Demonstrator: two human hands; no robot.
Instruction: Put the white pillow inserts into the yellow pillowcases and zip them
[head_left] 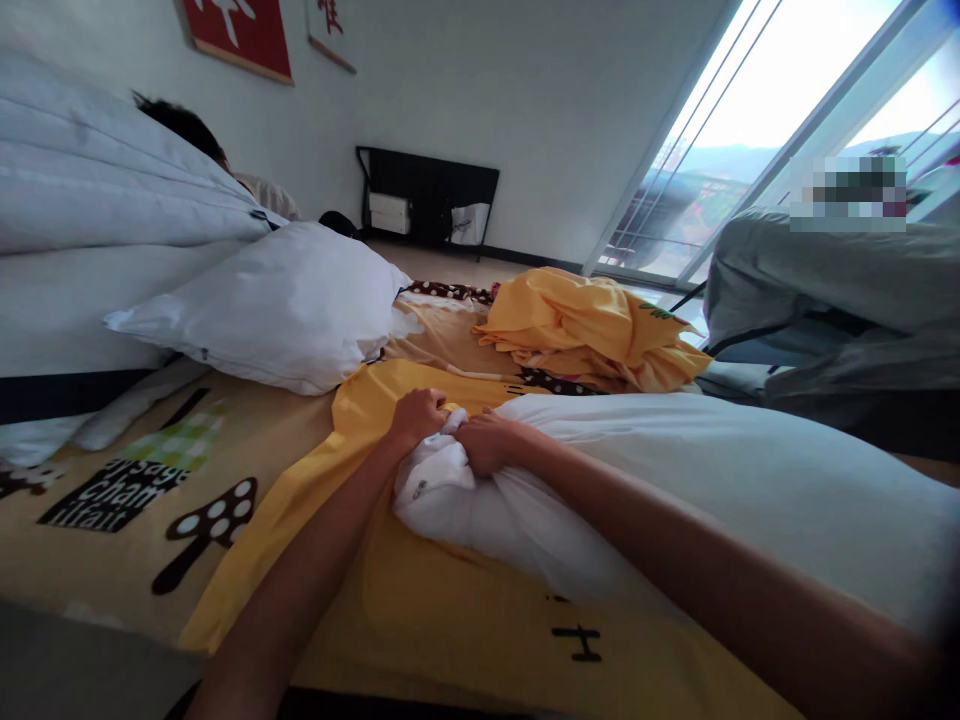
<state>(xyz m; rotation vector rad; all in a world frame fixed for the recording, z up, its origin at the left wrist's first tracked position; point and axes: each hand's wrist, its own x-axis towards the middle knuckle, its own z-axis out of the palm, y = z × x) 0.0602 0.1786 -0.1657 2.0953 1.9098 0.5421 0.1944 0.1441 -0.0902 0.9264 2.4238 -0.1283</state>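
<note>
A large white pillow (697,450) lies across the bed, its near-left end bunched up and showing a small zipper pull. My left hand (420,415) is closed at this bunched end, with white fabric and a sliver of yellow at its fingers. Right beside it, my right hand (491,442) is closed in a fist around the gathered white fabric. Under the pillow and both forearms, a yellow cloth (300,545) with dark printed letters is spread out. What the fingertips pinch is partly hidden.
Another white pillow (285,310) rests at the left against stacked white bedding (97,190). Crumpled yellow fabric (577,315) lies on the patterned sheet (247,430). Behind the bedding is a person's head (184,125). A grey-covered piece of furniture (832,270) stands at right, near the window.
</note>
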